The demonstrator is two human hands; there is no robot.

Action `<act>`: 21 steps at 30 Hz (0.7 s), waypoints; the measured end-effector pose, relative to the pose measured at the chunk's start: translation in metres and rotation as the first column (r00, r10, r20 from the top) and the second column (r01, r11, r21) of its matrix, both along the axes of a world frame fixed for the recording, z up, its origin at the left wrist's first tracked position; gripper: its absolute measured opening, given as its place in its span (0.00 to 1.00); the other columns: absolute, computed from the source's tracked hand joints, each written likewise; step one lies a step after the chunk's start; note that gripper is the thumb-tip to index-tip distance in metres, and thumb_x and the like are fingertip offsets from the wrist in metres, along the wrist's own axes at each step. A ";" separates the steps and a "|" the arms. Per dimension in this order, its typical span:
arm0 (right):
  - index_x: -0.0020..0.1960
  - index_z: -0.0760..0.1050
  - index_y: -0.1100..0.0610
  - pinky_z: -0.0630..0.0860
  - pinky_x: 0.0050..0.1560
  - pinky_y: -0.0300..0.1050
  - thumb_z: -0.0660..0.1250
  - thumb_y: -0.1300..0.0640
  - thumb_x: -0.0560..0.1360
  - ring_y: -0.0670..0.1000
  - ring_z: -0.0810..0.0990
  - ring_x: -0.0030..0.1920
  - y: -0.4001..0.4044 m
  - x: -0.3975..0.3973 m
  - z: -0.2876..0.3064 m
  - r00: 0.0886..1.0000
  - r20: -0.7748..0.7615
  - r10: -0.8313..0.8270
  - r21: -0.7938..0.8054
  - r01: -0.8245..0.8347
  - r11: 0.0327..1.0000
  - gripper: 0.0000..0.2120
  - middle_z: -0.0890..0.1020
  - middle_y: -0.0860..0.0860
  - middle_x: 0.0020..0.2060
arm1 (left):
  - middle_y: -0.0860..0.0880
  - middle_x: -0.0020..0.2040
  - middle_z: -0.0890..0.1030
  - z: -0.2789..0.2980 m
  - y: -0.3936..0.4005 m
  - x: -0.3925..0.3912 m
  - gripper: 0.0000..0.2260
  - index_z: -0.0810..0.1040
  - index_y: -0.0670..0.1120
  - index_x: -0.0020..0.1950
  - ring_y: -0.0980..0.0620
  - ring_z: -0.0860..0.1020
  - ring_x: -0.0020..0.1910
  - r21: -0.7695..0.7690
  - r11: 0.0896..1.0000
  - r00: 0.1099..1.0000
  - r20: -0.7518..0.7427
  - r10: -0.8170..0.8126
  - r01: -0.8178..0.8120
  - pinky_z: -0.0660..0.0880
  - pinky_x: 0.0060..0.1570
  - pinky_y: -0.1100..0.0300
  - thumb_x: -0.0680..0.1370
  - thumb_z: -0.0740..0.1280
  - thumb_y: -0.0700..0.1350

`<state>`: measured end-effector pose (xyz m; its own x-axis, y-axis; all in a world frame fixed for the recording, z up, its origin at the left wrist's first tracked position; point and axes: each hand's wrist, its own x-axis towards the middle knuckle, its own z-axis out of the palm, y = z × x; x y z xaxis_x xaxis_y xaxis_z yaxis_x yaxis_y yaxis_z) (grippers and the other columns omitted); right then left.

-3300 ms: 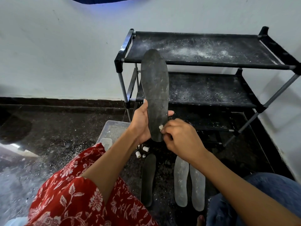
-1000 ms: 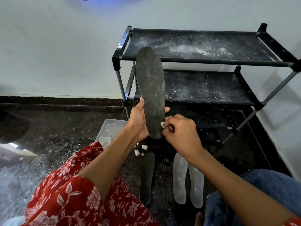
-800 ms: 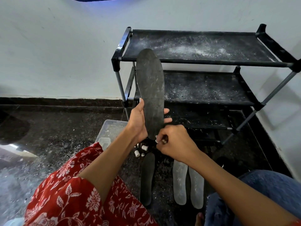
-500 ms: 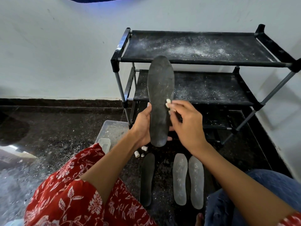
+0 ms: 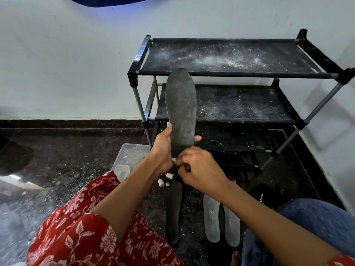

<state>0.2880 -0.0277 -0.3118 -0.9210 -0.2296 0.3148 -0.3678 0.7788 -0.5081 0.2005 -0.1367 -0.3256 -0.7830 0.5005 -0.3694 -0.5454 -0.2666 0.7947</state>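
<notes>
– Chalk (image 5: pixel 173 159) position now?
– Pinched in the right grip (image 5: pixel 199 167), down at the heel of the black insole (image 5: pixel 181 112); half a second ago it was at the side edge, so that stroke looks finished.
– And the insole itself?
– Upright, toe up, clasped by the left grip (image 5: pixel 163 148) before the shoe rack (image 5: pixel 240 73). Chalk stubs (image 5: pixel 169 175) and whitened insoles (image 5: pixel 211 217) lie on the floor below, out of the way.

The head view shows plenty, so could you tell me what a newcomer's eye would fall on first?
The dark insole stands out first, held upright mid-frame by the left hand while the right hand pinches a small white piece at its lower end. Behind it, a black rack is dusted with white powder. Below the hands, a second dark insole and two pale insoles lie side by side on the floor.
</notes>
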 end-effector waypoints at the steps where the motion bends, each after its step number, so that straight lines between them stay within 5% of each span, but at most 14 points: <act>1: 0.42 0.83 0.62 0.77 0.52 0.48 0.68 0.66 0.67 0.53 0.80 0.45 0.002 -0.001 0.000 0.999 -0.039 -0.033 -0.026 0.032 0.999 0.06 0.83 0.53 0.41 | 0.38 0.50 0.83 0.000 0.000 0.000 0.30 0.77 0.42 0.57 0.43 0.82 0.48 -0.003 1.000 1.000 0.004 -0.004 0.004 0.81 0.47 0.56 0.81 0.44 0.61; 6: 0.48 0.82 0.64 0.72 0.55 0.38 0.69 0.68 0.70 0.53 0.79 0.49 0.011 -0.010 0.002 0.961 -0.168 -0.219 -0.166 0.192 0.967 0.08 0.83 0.54 0.46 | 0.44 0.46 0.84 -0.003 0.002 0.001 0.28 0.80 0.42 0.53 0.50 0.83 0.44 -0.009 1.000 1.000 0.023 -0.008 0.008 0.80 0.43 0.59 0.81 0.46 0.60; 12: 0.44 0.82 0.63 0.77 0.51 0.45 0.68 0.68 0.66 0.54 0.80 0.46 -0.001 0.005 -0.009 0.999 -0.049 -0.002 0.015 0.003 1.000 0.08 0.83 0.54 0.42 | 0.37 0.52 0.83 -0.010 -0.005 -0.001 0.30 0.77 0.43 0.58 0.42 0.82 0.51 -0.030 0.999 1.000 0.017 0.017 -0.017 0.77 0.52 0.52 0.81 0.43 0.62; 18: 0.44 0.83 0.58 0.78 0.45 0.49 0.64 0.62 0.71 0.53 0.81 0.45 -0.001 0.000 -0.018 0.944 0.319 0.083 0.136 -0.132 0.982 0.08 0.83 0.53 0.43 | 0.37 0.50 0.83 -0.019 -0.010 0.000 0.31 0.76 0.42 0.58 0.39 0.82 0.40 0.000 1.000 0.996 0.088 -0.004 0.004 0.81 0.46 0.49 0.80 0.44 0.63; 21: 0.42 0.82 0.57 0.80 0.46 0.48 0.67 0.62 0.70 0.53 0.81 0.44 0.012 -0.005 -0.025 0.801 0.599 -0.004 0.171 -0.123 0.978 0.06 0.83 0.54 0.42 | 0.39 0.51 0.83 -0.031 -0.011 -0.002 0.33 0.78 0.43 0.58 0.40 0.82 0.41 -0.060 0.997 0.989 0.148 -0.031 0.041 0.79 0.47 0.45 0.79 0.44 0.65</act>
